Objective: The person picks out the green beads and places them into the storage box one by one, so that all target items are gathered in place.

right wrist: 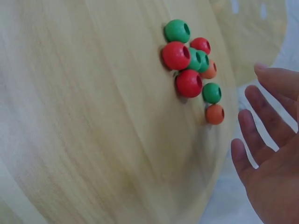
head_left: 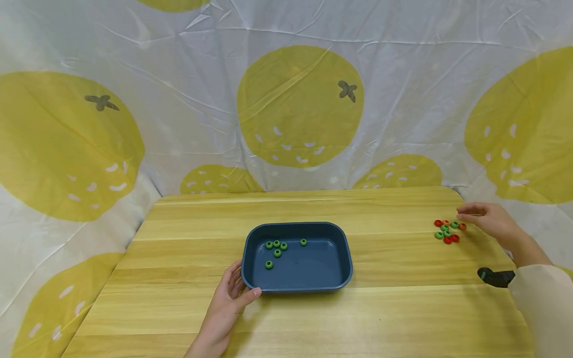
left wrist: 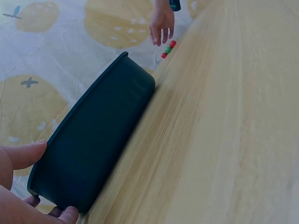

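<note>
A dark blue tray (head_left: 295, 290) stands on the table with several green beads (head_left: 277, 253) inside, mostly in its left half. My left hand (head_left: 224, 303) grips its near left corner, thumb at the rim and fingers around the side; the left wrist view shows this hand (left wrist: 16, 210) at the end of the tray (left wrist: 100, 126). At the right lies a loose cluster of red beads (head_left: 448, 240), green beads (head_left: 439, 235) and orange beads (head_left: 463, 226). Just right of them hovers my right hand (head_left: 492, 223), fingers apart and holding nothing in the right wrist view (right wrist: 273, 172).
A black object with a green mark (head_left: 494, 277) shows beside the right sleeve (head_left: 543, 303). Behind the wooden table (head_left: 179, 238) hangs a white cloth (head_left: 192, 99) with large yellow fruit prints, which also shows past the table's right edge.
</note>
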Demonstrator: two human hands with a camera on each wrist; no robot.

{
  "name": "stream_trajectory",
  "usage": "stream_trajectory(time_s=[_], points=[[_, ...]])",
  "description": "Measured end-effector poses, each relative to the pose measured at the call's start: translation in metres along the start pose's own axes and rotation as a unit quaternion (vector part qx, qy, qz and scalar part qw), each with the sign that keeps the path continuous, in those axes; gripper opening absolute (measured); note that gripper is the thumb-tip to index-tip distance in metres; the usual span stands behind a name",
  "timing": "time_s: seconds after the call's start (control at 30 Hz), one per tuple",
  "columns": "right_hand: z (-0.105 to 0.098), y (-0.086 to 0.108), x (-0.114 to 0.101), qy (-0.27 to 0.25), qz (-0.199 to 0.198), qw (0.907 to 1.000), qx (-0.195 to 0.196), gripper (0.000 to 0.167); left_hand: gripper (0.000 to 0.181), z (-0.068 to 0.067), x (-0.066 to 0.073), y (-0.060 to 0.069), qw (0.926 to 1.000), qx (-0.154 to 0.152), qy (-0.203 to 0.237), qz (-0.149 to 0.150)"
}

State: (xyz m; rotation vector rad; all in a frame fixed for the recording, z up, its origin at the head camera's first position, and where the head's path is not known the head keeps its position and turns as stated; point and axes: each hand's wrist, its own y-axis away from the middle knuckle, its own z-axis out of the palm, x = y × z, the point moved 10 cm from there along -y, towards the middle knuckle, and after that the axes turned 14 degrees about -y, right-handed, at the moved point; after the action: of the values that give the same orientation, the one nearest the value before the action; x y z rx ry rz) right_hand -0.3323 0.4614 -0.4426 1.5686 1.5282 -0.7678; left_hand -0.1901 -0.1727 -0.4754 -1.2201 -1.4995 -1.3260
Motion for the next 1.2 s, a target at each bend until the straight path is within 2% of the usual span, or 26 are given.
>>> stream_trajectory(time_s=[0.13, 0.33, 0.5, 0.67, 0.93, 1.2], points=[[0.000, 0.001, 0.009, 0.012, 0.001, 0.9999, 0.005, 0.058, 0.088, 0.001, -0.001, -0.001, 1.0000, 0.000, 0.002, -0.002], [0.004, 0.003, 0.017, 0.047, -0.018, 0.9987, -0.006, 0.053, 0.089, 0.000, 0.000, -0.001, 1.0000, 0.002, -0.001, -0.004], [0.007, 0.003, 0.022, 0.040, -0.027, 0.9988, -0.005, 0.051, 0.088, 0.000, 0.002, 0.000, 1.0000, 0.001, -0.001, 0.000], [0.011, 0.002, 0.028, 0.056, -0.027, 0.9980, -0.003, 0.051, 0.087, 0.000, 0.002, 0.001, 1.0000, 0.002, 0.000, 0.001], [0.012, -0.002, 0.036, 0.070, -0.018, 0.9972, 0.018, 0.050, 0.087, 0.001, 0.002, 0.001, 1.0000, 0.000, 0.002, 0.003], [0.012, -0.001, 0.040, 0.052, -0.010, 0.9979, 0.036, 0.048, 0.086, 0.001, 0.001, 0.001, 1.0000, 0.002, 0.004, 0.005]])
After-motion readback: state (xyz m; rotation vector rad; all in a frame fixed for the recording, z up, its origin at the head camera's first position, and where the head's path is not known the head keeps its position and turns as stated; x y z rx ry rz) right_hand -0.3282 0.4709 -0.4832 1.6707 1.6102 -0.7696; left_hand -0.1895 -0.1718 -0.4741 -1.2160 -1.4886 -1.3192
